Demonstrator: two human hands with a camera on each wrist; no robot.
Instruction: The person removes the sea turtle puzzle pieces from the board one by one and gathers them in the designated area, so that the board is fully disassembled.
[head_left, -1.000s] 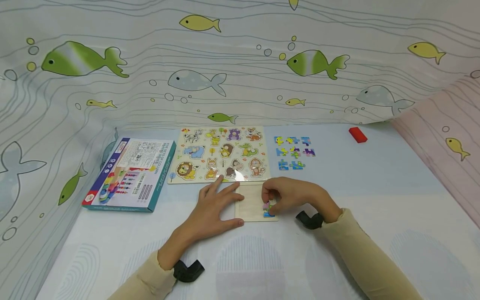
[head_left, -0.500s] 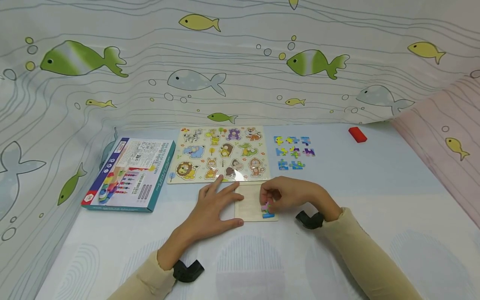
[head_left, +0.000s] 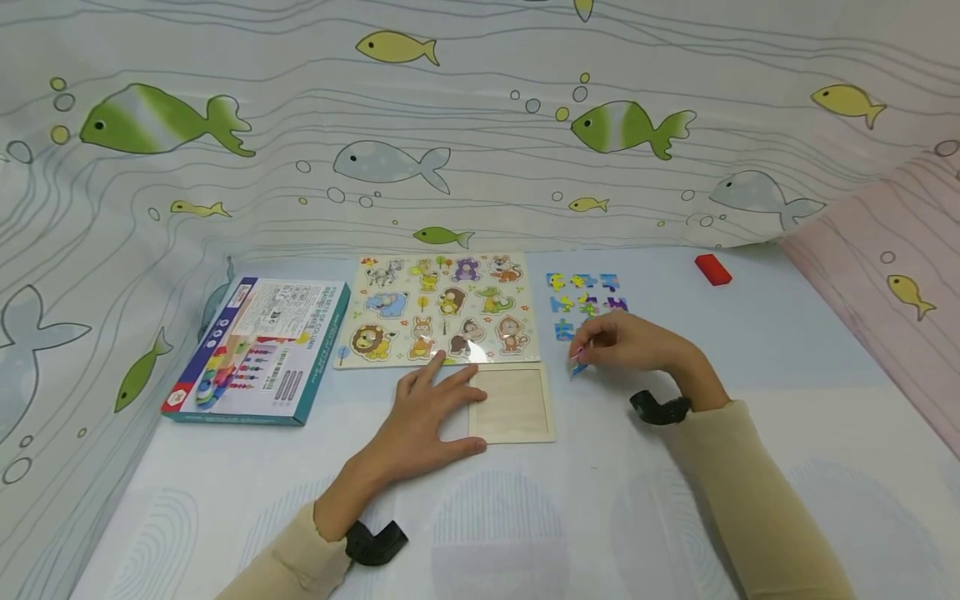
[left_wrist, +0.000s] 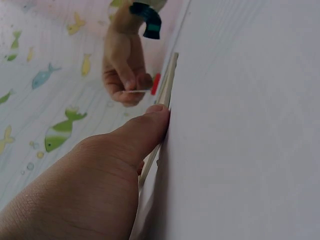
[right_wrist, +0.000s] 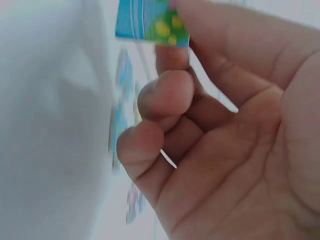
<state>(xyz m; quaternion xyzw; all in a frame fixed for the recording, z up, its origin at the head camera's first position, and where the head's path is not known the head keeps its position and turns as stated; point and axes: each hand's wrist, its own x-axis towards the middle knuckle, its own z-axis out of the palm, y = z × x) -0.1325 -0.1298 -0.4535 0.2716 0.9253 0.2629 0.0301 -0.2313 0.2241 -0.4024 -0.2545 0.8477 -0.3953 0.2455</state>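
A jigsaw puzzle piece [head_left: 577, 367] is pinched between the thumb and fingers of my right hand [head_left: 630, 342], lifted to the right of a small wooden puzzle tray [head_left: 513, 404]. Blue, green and yellow print shows on this piece in the right wrist view, partly covered by the thumb. My left hand [head_left: 423, 425] lies with spread fingers at the tray's left side, fingertips and thumb touching its edge. The tray's bare wooden bottom shows inside its raised rim. Loose puzzle pieces [head_left: 564, 331] lie in rows behind my right hand, which hides some of them.
An animal puzzle board [head_left: 438, 308] lies directly behind the tray. To the left is a flat toy box [head_left: 262, 350]. A red block [head_left: 712, 269] sits at the back right. A fish-printed curtain [head_left: 390, 208] rises behind the table.
My right hand has lifted the puzzle piece off the tray's right side and carried it right and slightly back. My left hand has stayed in place.
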